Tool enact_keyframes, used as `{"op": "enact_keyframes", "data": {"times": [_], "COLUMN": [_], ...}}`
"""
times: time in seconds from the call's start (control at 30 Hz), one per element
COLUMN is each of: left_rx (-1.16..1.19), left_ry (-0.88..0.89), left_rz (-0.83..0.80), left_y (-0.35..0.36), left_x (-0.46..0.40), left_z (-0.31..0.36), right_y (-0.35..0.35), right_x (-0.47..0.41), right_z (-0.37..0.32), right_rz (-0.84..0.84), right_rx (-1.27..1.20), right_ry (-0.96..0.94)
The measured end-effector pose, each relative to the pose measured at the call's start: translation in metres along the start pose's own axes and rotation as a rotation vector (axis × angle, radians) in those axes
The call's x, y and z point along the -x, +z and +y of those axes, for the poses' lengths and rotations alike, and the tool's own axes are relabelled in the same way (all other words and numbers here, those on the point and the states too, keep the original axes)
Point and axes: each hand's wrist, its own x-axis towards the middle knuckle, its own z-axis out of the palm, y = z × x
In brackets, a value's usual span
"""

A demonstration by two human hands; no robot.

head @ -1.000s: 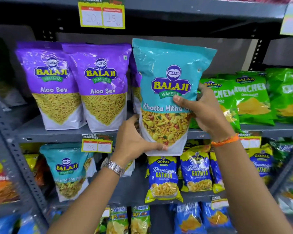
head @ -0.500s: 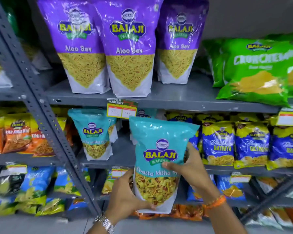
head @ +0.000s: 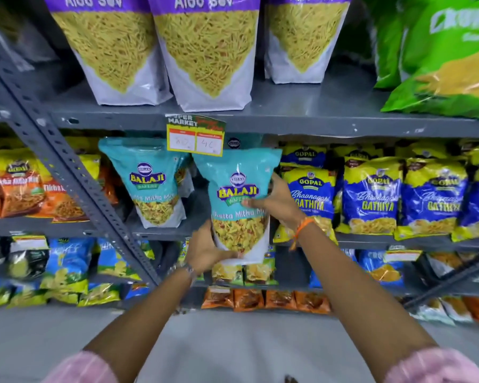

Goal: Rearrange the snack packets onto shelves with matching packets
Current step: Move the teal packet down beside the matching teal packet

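Observation:
A teal Balaji Khatta Mitha Mix packet (head: 237,200) is upright at the front of the second shelf, held by both my hands. My left hand (head: 205,248) grips its bottom left corner. My right hand (head: 277,203) clasps its right side, thumb across the front. A matching teal packet (head: 151,183) stands on that same shelf just to the left, apart from the held one. The held packet's base hangs in front of the shelf edge (head: 161,233).
Purple Aloo Sev packets (head: 205,51) fill the shelf above, green packets (head: 440,56) at upper right. Blue Gopal Gathiya packets (head: 371,194) crowd the right. A slanted grey upright (head: 67,167) crosses left. A price tag (head: 195,135) hangs overhead. Smaller packets line the lower shelves.
Both hands have brought the teal packet down from the Aloo Sev shelf to the shelf below, beside the matching teal packet. The view has tilted downward and closer.

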Motion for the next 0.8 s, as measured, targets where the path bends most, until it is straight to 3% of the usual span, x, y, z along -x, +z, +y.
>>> {"op": "enact_keyframes", "data": {"times": [0.27,0.8], "left_rx": [0.004,0.000], "left_ry": [0.002,-0.030], "left_rz": [0.051,0.110], "left_y": [-0.009,0.003], "left_x": [-0.076,-0.097], "left_z": [0.004,-0.019], "right_y": [0.002,0.000], "right_x": [-0.054,-0.065], "right_z": [-0.017,0.012], "right_rz": [-0.008,0.152], "right_rx": [0.045,0.050], "right_ry": [-0.165,-0.100]}}
